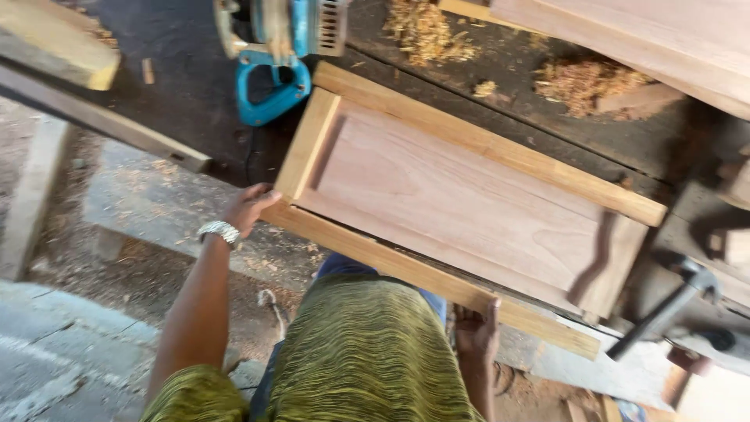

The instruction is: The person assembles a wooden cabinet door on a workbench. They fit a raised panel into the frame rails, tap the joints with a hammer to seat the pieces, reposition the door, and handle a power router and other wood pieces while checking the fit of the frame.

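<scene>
Dark, worn planks made up the workbench (195,86), and from my remote seat I saw heaps of wood shavings (582,82) scattered along its far side. Below the bench edge lay a dusty concrete floor (70,352) littered with sawdust.

On the bench rested a wooden panel door (469,203), a flat reddish board set between pale frame rails, lying at a slant with its near rail overhanging the bench edge. The left hand (248,207), with a metal wristwatch (219,231) on its wrist, was curled around the near left corner of the frame, fingers wrapped on the rail end. The right hand (476,332) gripped the near rail (422,277) further along from below, thumb and fingers closed on its edge; how tightly, I could not tell.

Just beyond the panel's far left corner sat a blue power tool (281,47), its handle loop almost touching the frame. A pale timber offcut (55,43) lay at the upper left, and wide planks (648,35) crossed the upper right corner. A dark metal clamp handle (664,309) stuck out at the right, near the panel's lower right end. The person's green ribbed shirt (367,359) filled the lower middle of my view.
</scene>
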